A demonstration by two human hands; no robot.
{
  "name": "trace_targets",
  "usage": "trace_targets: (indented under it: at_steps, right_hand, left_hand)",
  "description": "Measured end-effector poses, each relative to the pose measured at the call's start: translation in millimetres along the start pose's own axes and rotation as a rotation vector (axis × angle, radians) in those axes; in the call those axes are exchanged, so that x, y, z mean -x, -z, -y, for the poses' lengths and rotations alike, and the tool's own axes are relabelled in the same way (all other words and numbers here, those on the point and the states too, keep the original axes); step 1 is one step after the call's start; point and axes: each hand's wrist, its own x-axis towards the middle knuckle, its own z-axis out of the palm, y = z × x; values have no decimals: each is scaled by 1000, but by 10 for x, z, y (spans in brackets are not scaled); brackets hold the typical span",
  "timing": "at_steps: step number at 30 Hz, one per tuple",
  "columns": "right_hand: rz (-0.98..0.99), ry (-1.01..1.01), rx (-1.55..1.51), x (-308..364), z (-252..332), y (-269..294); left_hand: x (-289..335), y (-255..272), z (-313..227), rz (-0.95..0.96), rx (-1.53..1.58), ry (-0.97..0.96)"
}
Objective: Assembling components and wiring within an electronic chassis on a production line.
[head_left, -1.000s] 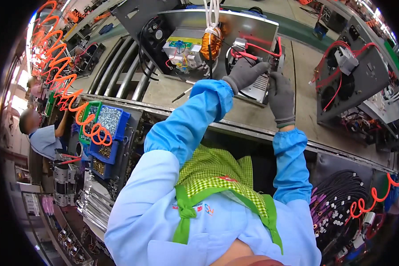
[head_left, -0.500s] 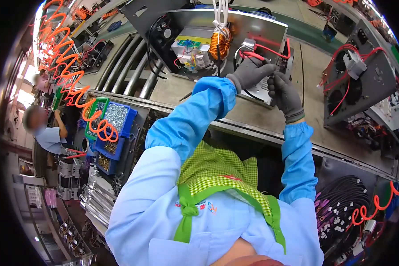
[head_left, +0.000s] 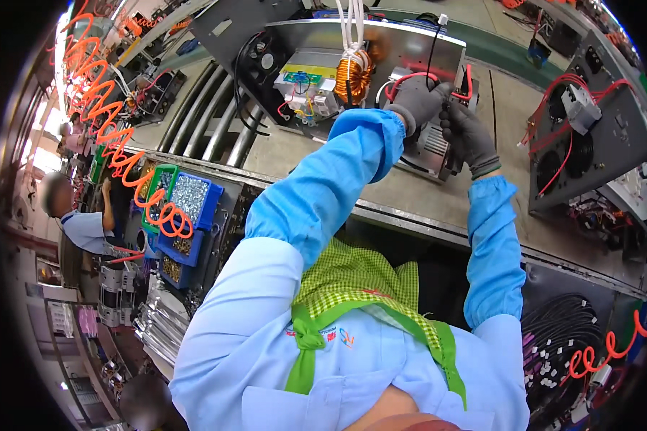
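Note:
Both my hands wear grey gloves and meet over the right end of an open metal equipment chassis [head_left: 295,36]. My left hand [head_left: 418,102] is closed at the foot of a thin black cable [head_left: 433,52], which stands up from its fingers to a white plug [head_left: 443,20]. Close by on the right, my right hand [head_left: 471,138] has its fingers pinched together near the left fingertips; what they hold is hidden. Thick red wires [head_left: 402,77] loop behind the left hand. Below the hands sits a finned metal heatsink [head_left: 433,138]. Further left are a copper-wound coil [head_left: 354,72] and a green circuit board [head_left: 302,77].
A second chassis [head_left: 604,136] with red wires stands at right. Metal rollers [head_left: 226,118] lie left of the bench. Blue bins [head_left: 194,197] hold small hardware below an orange coiled hose [head_left: 111,108]. Black cables [head_left: 564,330] are bundled at lower right. Another person [head_left: 86,230] works at far left.
My hands have moved slightly up, the left also to the right. The black cable with its white plug now stands up above the left hand.

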Motion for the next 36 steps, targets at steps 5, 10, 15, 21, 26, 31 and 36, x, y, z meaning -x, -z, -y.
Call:
trace_targets:
  at_steps: [5,10,15,21,26,31,36]
  right_hand:
    - [41,-58,110,-62,3,-1]
    - [50,-153,67,-162,-20,26]
    - [150,-131,126,-209,-97,223]
    - [330,-78,365,-143,-84,19]
    - [90,3,443,-88,-142,205]
    - [169,-2,396,-111,-138,98]
    - [92,34,413,-77,-189,87]
  left_hand:
    - [-48,4,101,-23,-95,-9]
    - [-63,2,112,-58,-44,-12]
    - [61,147,109,123,-85,-139]
    - [122,394,337,343,-124,-443]
    - [547,312,100,353,192,83]
    - [755,82,699,242,776,138]
    - [751,22,508,10,727,182]
